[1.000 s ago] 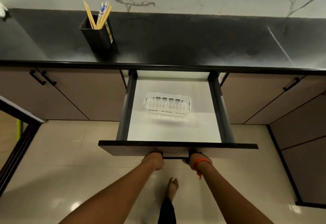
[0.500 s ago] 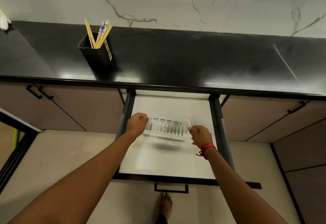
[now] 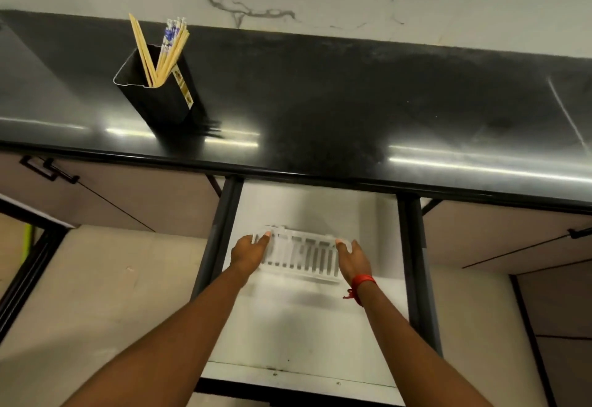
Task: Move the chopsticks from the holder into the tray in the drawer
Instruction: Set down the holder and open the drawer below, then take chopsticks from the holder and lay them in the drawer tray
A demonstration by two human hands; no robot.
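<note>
Several wooden chopsticks [image 3: 160, 49], some with blue-patterned tops, stand in a black holder [image 3: 157, 99] on the dark countertop at the left. Below the counter an open drawer [image 3: 307, 326] with a white floor holds a white slotted tray [image 3: 304, 256]. My left hand [image 3: 248, 254] grips the tray's left end and my right hand [image 3: 352, 259], with a red wrist band, grips its right end. The tray looks slightly blurred and casts a shadow on the drawer floor beneath it.
The black countertop [image 3: 352, 112] runs across the view under a marble wall. Closed beige cabinet doors [image 3: 121, 195] with black handles flank the drawer. The drawer's dark side rails [image 3: 411, 246] stand on either side of my hands. Pale floor tiles lie below.
My hands left the drawer front handle, reached into the drawer and took hold of both ends of the tray. The view came closer and tilted up.
</note>
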